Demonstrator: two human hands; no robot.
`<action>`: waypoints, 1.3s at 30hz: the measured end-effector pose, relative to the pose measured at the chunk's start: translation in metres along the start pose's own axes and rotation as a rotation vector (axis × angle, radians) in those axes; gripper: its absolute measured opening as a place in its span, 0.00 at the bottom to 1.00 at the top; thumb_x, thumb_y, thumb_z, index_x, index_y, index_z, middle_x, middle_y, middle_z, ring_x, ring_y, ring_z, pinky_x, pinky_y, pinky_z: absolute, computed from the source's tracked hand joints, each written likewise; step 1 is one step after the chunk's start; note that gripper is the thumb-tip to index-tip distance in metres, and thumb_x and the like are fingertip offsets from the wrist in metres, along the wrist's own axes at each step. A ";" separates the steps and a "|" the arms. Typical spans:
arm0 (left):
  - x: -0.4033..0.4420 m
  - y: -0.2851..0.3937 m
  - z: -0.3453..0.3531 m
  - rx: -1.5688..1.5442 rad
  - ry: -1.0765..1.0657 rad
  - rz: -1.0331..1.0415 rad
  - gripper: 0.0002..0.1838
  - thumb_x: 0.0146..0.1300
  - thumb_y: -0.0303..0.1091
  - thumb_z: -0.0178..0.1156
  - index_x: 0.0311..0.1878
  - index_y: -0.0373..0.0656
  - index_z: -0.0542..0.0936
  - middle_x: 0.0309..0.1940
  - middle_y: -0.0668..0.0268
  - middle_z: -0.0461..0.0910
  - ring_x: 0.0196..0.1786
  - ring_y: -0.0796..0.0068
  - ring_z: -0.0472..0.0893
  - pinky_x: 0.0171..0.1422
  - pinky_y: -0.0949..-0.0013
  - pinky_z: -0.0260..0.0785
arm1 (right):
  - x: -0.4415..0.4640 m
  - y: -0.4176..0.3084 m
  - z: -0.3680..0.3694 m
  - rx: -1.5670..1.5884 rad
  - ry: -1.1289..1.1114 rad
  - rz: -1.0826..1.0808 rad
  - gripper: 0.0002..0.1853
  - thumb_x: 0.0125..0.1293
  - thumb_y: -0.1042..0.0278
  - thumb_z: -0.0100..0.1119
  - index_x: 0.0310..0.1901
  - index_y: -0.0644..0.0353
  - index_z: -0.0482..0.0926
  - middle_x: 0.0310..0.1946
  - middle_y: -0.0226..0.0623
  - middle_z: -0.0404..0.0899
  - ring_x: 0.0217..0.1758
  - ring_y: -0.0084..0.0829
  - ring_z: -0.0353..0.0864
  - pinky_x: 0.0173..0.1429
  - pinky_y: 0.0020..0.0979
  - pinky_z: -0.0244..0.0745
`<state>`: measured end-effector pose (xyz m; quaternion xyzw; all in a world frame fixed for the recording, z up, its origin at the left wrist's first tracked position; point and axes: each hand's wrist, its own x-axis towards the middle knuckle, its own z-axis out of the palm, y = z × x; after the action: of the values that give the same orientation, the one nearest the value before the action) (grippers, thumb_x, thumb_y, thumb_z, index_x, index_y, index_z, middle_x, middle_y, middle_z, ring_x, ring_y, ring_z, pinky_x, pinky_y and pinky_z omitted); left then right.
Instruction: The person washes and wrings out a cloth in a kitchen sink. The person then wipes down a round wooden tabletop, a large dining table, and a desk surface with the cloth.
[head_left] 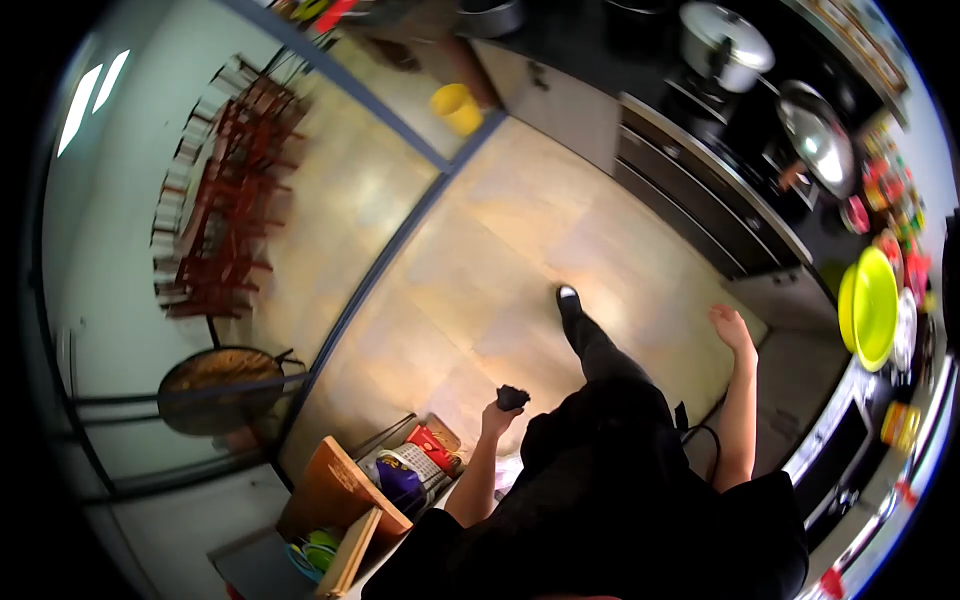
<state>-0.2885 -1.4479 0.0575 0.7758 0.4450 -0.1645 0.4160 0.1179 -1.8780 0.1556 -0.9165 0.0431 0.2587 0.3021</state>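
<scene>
Low in the view, my left hand is closed around a small dark object, which sticks out past the fingers; what it is I cannot make out. On the other side of my body, my right hand hangs over the floor near the dark cabinets, holding nothing, its fingers loosely bent and apart. One foot in a dark shoe is stretched forward on the tiled floor.
A counter along the right bears a pot, a pan with a shiny lid and green basins. A glass partition frame runs at the left, with stacked red chairs behind it. A wooden board stands lower left.
</scene>
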 end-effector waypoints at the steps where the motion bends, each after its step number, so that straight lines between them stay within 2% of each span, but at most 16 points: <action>1: 0.013 0.019 -0.019 -0.011 0.038 0.032 0.26 0.43 0.46 0.76 0.41 0.37 0.83 0.35 0.52 0.85 0.40 0.58 0.85 0.46 0.61 0.75 | 0.022 -0.030 0.012 -0.019 0.025 -0.091 0.19 0.64 0.56 0.56 0.51 0.59 0.81 0.45 0.50 0.83 0.52 0.46 0.82 0.53 0.39 0.75; 8: 0.079 0.094 -0.157 -0.214 0.444 0.113 0.23 0.42 0.36 0.76 0.42 0.38 0.80 0.37 0.52 0.83 0.41 0.56 0.83 0.47 0.59 0.74 | 0.127 -0.273 0.136 -0.143 -0.345 -0.471 0.17 0.62 0.59 0.60 0.50 0.56 0.79 0.37 0.50 0.83 0.45 0.46 0.83 0.50 0.40 0.77; 13: 0.105 0.124 -0.254 -0.503 0.692 0.073 0.28 0.43 0.34 0.76 0.49 0.39 0.77 0.41 0.54 0.83 0.44 0.61 0.84 0.49 0.63 0.75 | 0.118 -0.460 0.240 -0.196 -0.700 -0.766 0.19 0.62 0.59 0.61 0.52 0.58 0.78 0.38 0.48 0.83 0.44 0.42 0.83 0.50 0.37 0.77; 18: 0.133 0.150 -0.341 -0.733 0.731 0.149 0.35 0.45 0.38 0.77 0.57 0.40 0.74 0.45 0.58 0.83 0.48 0.64 0.83 0.55 0.64 0.73 | 0.050 -0.615 0.333 -0.228 -1.147 -0.941 0.34 0.60 0.54 0.68 0.66 0.54 0.67 0.53 0.46 0.77 0.50 0.37 0.80 0.53 0.36 0.76; 20: 0.144 0.166 -0.386 -0.785 0.656 0.110 0.38 0.46 0.37 0.76 0.61 0.40 0.70 0.46 0.58 0.82 0.49 0.64 0.82 0.56 0.63 0.73 | 0.018 -0.659 0.370 -0.113 -1.349 -0.891 0.41 0.61 0.55 0.69 0.71 0.53 0.58 0.60 0.47 0.71 0.54 0.37 0.77 0.56 0.35 0.75; 22: 0.171 0.158 -0.419 -0.888 0.468 0.162 0.41 0.47 0.38 0.76 0.63 0.38 0.67 0.50 0.59 0.80 0.53 0.68 0.80 0.58 0.65 0.72 | -0.010 -0.698 0.402 0.016 -1.631 -0.704 0.39 0.64 0.62 0.66 0.72 0.58 0.55 0.62 0.47 0.67 0.57 0.35 0.76 0.60 0.33 0.73; 23: 0.183 0.152 -0.433 -0.766 0.526 0.212 0.43 0.48 0.37 0.75 0.66 0.39 0.64 0.52 0.56 0.79 0.54 0.63 0.80 0.57 0.63 0.72 | -0.014 -0.702 0.425 0.050 -1.586 -0.664 0.35 0.66 0.66 0.62 0.71 0.59 0.56 0.60 0.45 0.70 0.55 0.34 0.77 0.59 0.33 0.75; 24: 0.192 0.145 -0.459 -0.752 0.367 0.159 0.43 0.49 0.37 0.72 0.68 0.39 0.62 0.52 0.52 0.78 0.54 0.57 0.80 0.57 0.62 0.72 | -0.018 -0.712 0.446 0.084 -1.536 -0.639 0.32 0.68 0.70 0.59 0.70 0.59 0.57 0.57 0.43 0.73 0.54 0.33 0.78 0.57 0.34 0.77; 26: 0.214 0.122 -0.500 -0.626 0.406 0.141 0.41 0.50 0.34 0.67 0.68 0.40 0.62 0.51 0.49 0.78 0.53 0.52 0.80 0.57 0.60 0.72 | -0.028 -0.745 0.470 0.206 -1.494 -0.470 0.25 0.68 0.71 0.58 0.64 0.61 0.64 0.51 0.41 0.76 0.50 0.32 0.80 0.55 0.34 0.79; 27: 0.221 0.111 -0.520 -0.653 0.421 0.144 0.40 0.49 0.34 0.66 0.68 0.40 0.63 0.52 0.49 0.77 0.54 0.52 0.79 0.58 0.60 0.72 | -0.031 -0.761 0.479 0.261 -1.467 -0.387 0.21 0.69 0.71 0.57 0.62 0.62 0.67 0.49 0.41 0.77 0.48 0.31 0.81 0.54 0.34 0.80; 30: 0.251 0.069 -0.568 -0.689 0.473 0.196 0.38 0.48 0.32 0.63 0.67 0.42 0.65 0.55 0.48 0.75 0.58 0.52 0.77 0.60 0.60 0.70 | -0.017 -0.800 0.519 0.223 -1.422 -0.481 0.12 0.68 0.71 0.57 0.50 0.64 0.74 0.43 0.38 0.79 0.43 0.29 0.82 0.51 0.33 0.82; 31: 0.267 0.050 -0.584 -0.664 0.507 0.244 0.38 0.48 0.31 0.62 0.67 0.42 0.66 0.55 0.48 0.74 0.59 0.52 0.76 0.61 0.60 0.69 | -0.024 -0.822 0.529 0.245 -1.380 -0.477 0.07 0.67 0.72 0.59 0.43 0.64 0.76 0.36 0.36 0.80 0.38 0.28 0.82 0.48 0.31 0.81; 33: 0.287 0.026 -0.616 -0.643 0.478 0.222 0.38 0.47 0.30 0.62 0.67 0.43 0.68 0.55 0.49 0.72 0.60 0.54 0.73 0.66 0.61 0.65 | -0.023 -0.863 0.555 0.186 -1.346 -0.568 0.08 0.65 0.72 0.60 0.43 0.64 0.76 0.33 0.35 0.80 0.36 0.27 0.82 0.46 0.30 0.81; 34: 0.293 0.017 -0.631 -0.606 0.550 0.241 0.37 0.48 0.28 0.60 0.67 0.43 0.68 0.52 0.52 0.73 0.56 0.55 0.75 0.64 0.62 0.68 | -0.027 -0.881 0.566 0.159 -1.331 -0.601 0.08 0.65 0.72 0.61 0.44 0.63 0.76 0.32 0.34 0.80 0.35 0.27 0.82 0.45 0.29 0.80; 36: 0.305 0.004 -0.661 -0.796 0.525 0.251 0.36 0.49 0.24 0.58 0.67 0.43 0.68 0.54 0.54 0.73 0.55 0.63 0.76 0.59 0.66 0.71 | -0.030 -0.915 0.586 0.126 -1.309 -0.608 0.08 0.62 0.75 0.61 0.43 0.63 0.76 0.27 0.33 0.80 0.31 0.26 0.81 0.41 0.28 0.79; 39: 0.331 -0.011 -0.706 -0.924 0.593 0.349 0.34 0.51 0.24 0.58 0.66 0.43 0.70 0.53 0.58 0.76 0.52 0.72 0.77 0.54 0.71 0.72 | -0.026 -0.949 0.635 0.179 -1.358 -0.561 0.15 0.62 0.76 0.61 0.50 0.62 0.73 0.32 0.35 0.79 0.35 0.28 0.82 0.43 0.29 0.78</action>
<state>-0.1972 -0.7027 0.2685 0.5883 0.4336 0.3427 0.5903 0.0344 -0.7420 0.2385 -0.5033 -0.3682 0.6772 0.3906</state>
